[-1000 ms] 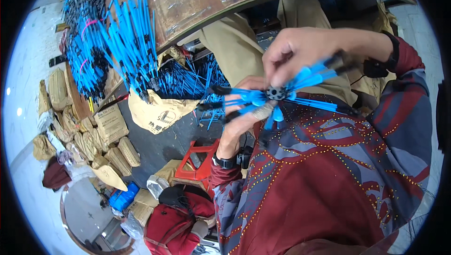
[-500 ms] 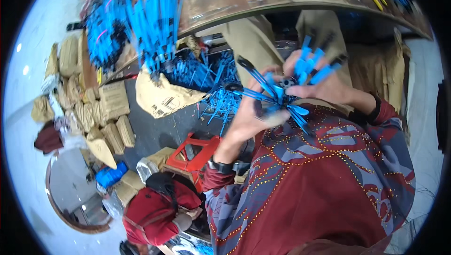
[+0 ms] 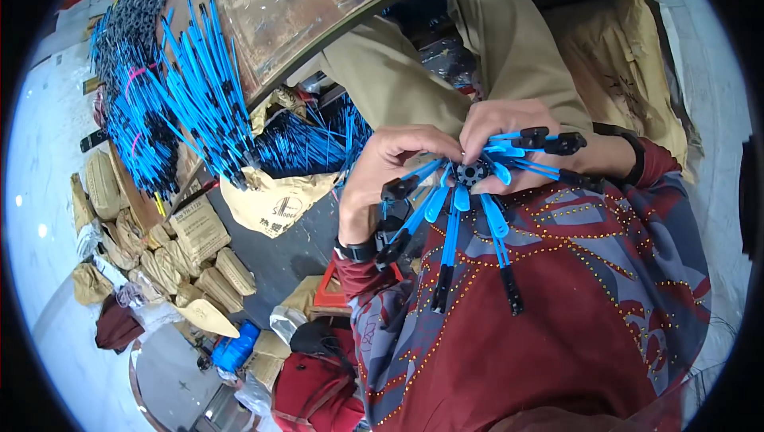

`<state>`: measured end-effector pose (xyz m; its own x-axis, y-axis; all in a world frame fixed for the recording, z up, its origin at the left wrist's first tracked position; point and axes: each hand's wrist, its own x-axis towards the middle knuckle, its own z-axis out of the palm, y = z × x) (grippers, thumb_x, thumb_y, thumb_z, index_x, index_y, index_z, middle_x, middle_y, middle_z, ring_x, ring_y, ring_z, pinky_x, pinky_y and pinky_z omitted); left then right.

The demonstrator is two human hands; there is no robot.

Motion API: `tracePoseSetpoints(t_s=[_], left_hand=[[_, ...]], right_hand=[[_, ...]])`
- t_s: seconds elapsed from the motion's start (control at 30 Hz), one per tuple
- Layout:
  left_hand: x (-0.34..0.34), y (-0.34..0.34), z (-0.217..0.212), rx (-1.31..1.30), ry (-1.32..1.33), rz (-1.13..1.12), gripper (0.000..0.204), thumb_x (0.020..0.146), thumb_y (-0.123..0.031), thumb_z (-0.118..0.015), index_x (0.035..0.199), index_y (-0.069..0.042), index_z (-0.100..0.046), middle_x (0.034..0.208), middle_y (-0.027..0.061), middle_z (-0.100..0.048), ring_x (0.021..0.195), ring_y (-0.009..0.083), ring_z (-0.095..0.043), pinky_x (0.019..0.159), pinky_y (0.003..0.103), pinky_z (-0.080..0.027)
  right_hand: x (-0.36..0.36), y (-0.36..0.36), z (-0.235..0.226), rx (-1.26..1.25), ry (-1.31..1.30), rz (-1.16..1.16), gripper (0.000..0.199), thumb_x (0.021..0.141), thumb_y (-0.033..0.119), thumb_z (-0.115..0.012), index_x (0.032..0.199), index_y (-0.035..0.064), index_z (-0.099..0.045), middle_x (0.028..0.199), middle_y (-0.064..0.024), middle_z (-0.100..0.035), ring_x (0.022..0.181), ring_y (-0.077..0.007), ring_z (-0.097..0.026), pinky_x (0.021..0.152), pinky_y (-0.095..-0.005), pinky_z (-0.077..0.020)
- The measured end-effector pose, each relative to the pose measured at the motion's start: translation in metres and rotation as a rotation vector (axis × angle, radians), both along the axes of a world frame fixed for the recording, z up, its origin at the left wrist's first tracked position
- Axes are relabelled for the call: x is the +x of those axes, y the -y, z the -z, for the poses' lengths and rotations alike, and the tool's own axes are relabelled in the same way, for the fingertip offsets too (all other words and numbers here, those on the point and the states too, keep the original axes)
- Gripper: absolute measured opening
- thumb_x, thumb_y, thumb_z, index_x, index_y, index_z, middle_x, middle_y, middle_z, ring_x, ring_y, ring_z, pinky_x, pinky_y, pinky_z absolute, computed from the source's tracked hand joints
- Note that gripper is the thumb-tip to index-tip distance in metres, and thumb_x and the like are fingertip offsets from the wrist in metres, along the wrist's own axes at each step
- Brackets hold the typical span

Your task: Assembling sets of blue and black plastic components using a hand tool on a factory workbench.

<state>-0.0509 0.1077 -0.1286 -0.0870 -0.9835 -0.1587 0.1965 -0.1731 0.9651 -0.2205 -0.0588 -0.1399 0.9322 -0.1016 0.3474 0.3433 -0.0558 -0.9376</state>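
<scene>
Hands (image 3: 386, 160) hold black hub (image 3: 473, 172) (blue-spoked).

A workshop, apparently one for assembling small parts by hand, was indicated by what was gathered around a worn, stained surface (image 3: 318, 6). Dark grey parts (image 3: 147, 10) were heaped in quantity at its left end, and many blue rods (image 3: 199, 89) with black ends were bunched beside them, partly bound in pink. Below the surface's edge, loose rods (image 3: 294, 145) were massed at the mouth of a brown paper bag (image 3: 274, 205). To the lower left of the surface, brown paper packages (image 3: 163, 261) were seen piled closely together.
</scene>
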Motion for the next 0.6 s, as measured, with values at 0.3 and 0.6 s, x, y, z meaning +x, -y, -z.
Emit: tracePoseSetpoints(t_s=[0.3, 0.6], left_hand=[[-0.038, -0.032, -0.001, -0.04, 0.118, -0.444, 0.022, 0.077, -0.011, -0.075, 0.093, 0.002, -0.068, 0.09, 0.0114, -0.068, 0.083, 0.0192, -0.066, 0.072, 0.028, -0.05], [-0.034, -0.021, 0.016, -0.046, 0.031, -0.31, 0.015, 0.075, -0.004, -0.076, 0.088, 0.0, -0.068, 0.092, 0.0085, -0.065, 0.082, 0.0176, -0.064, 0.072, 0.027, -0.049]], right_hand=[[0.02, 0.006, 0.001, 0.014, 0.049, -0.202, 0.033, 0.069, 0.011, -0.084, 0.094, 0.003, -0.064, 0.089, -0.0121, -0.064, 0.079, -0.0236, -0.064, 0.065, -0.0316, -0.0504], [0.015, 0.016, -0.005, 0.055, 0.042, -0.316, 0.029, 0.073, 0.012, -0.081, 0.094, 0.0032, -0.064, 0.088, -0.007, -0.064, 0.076, -0.0202, -0.063, 0.066, -0.0301, -0.0481]])
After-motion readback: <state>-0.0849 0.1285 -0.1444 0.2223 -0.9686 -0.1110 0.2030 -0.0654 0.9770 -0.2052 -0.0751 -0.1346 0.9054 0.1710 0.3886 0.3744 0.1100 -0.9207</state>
